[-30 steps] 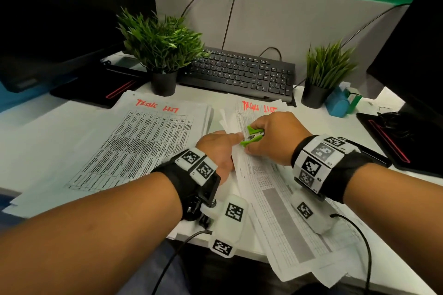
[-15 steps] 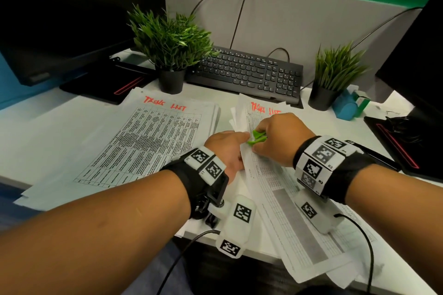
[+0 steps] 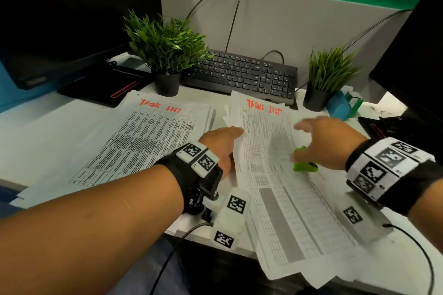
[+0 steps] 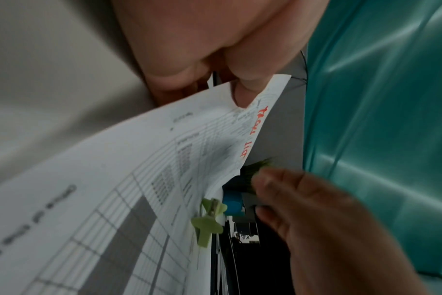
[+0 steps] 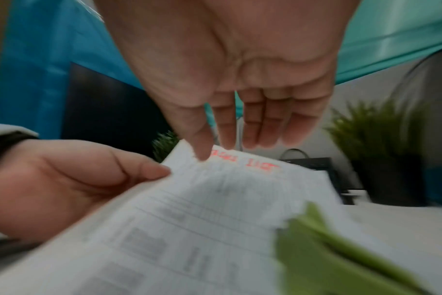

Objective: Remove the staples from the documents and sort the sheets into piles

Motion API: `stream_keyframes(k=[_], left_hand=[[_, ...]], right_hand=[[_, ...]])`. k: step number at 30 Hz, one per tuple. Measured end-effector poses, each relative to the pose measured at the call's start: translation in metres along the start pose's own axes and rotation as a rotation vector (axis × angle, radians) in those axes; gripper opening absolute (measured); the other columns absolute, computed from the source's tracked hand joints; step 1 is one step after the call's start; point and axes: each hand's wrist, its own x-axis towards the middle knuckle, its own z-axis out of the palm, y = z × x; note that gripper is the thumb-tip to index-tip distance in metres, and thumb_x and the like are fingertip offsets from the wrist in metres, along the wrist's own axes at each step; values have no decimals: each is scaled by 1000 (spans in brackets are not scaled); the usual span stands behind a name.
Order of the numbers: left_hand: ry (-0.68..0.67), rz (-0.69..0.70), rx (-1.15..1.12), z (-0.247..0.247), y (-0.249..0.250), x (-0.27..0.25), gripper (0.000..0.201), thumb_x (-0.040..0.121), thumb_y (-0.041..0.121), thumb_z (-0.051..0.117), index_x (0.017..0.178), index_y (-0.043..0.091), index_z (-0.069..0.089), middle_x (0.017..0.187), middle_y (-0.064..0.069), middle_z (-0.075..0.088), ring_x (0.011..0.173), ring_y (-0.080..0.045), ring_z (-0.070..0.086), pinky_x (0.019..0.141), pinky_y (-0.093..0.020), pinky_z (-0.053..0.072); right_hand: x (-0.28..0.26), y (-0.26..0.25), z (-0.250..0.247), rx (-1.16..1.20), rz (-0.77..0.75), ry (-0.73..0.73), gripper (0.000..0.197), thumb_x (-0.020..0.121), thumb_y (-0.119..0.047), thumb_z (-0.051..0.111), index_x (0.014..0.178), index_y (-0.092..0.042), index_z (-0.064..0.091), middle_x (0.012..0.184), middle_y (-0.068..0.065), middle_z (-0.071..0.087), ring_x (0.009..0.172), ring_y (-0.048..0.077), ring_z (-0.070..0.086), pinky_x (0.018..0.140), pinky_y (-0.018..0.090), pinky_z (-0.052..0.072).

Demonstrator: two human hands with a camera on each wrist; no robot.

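Observation:
The right document (image 3: pixel 282 187), headed in red ink, lies slanted over loose sheets at the desk's front edge. My left hand (image 3: pixel 236 134) pinches the left edge of its top sheet (image 4: pixel 179 159), thumb on top (image 5: pixel 149 169). A green staple remover (image 3: pixel 304 166) lies on that sheet, also visible in the left wrist view (image 4: pixel 209 217) and blurred in the right wrist view (image 5: pixel 328 249). Just above it hovers my right hand (image 3: pixel 299 141), fingers (image 5: pixel 253 123) straight and holding nothing. To the left sits another printed pile (image 3: pixel 148 136) with the same red heading.
A black keyboard (image 3: pixel 242 74) lies behind the papers, flanked by two potted plants (image 3: pixel 167 48) (image 3: pixel 328 74). Dark monitors stand at left (image 3: pixel 72 19) and right (image 3: pixel 417 55). A blue tape dispenser (image 3: pixel 340 108) sits beside the right plant. Sheets overhang the desk's front edge.
My right hand has let go of the green staple remover, which now lies on the sheet, and has opened and shifted right. My left hand still pinches the sheet's edge.

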Motion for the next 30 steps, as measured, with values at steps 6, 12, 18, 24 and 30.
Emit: stream_keyframes(k=[6, 12, 18, 24, 30], left_hand=[[-41, 162, 190, 10, 6, -23, 17, 95, 24, 63, 92, 9, 71, 93, -19, 78, 87, -36, 76, 83, -50, 63], [-13, 265, 262, 11, 9, -37, 9, 89, 12, 71, 83, 6, 72, 92, -23, 77, 89, -43, 74, 82, -53, 62], [111, 448, 487, 23, 13, -32, 26, 86, 10, 73, 70, 1, 55, 65, -12, 52, 57, -21, 45, 55, -34, 39], [208, 425, 598, 29, 18, -27, 33, 84, 11, 69, 66, 14, 41, 63, -5, 37, 57, -20, 35, 53, -28, 30], [265, 528, 747, 16, 42, -38, 58, 84, 27, 75, 138, 25, 55, 135, -3, 55, 114, -25, 61, 98, -39, 53]], right_hand=[[0, -56, 5, 258, -221, 227, 16, 91, -37, 66, 86, -23, 74, 85, -6, 70, 81, 14, 63, 80, 31, 54], [2, -63, 5, 242, -206, 235, 18, 91, -31, 62, 81, -19, 71, 80, 3, 70, 79, 24, 64, 71, 30, 51], [16, -52, -11, 584, -183, 51, 22, 82, -15, 69, 60, -11, 64, 62, 5, 63, 56, 18, 55, 57, 30, 47], [18, -35, -20, 1156, 31, -241, 13, 88, -5, 61, 76, -7, 64, 65, 6, 63, 48, 13, 52, 49, 24, 49], [6, -24, -16, 1157, -139, -198, 11, 91, -5, 66, 81, -7, 68, 71, 6, 69, 54, 12, 60, 53, 24, 54]])
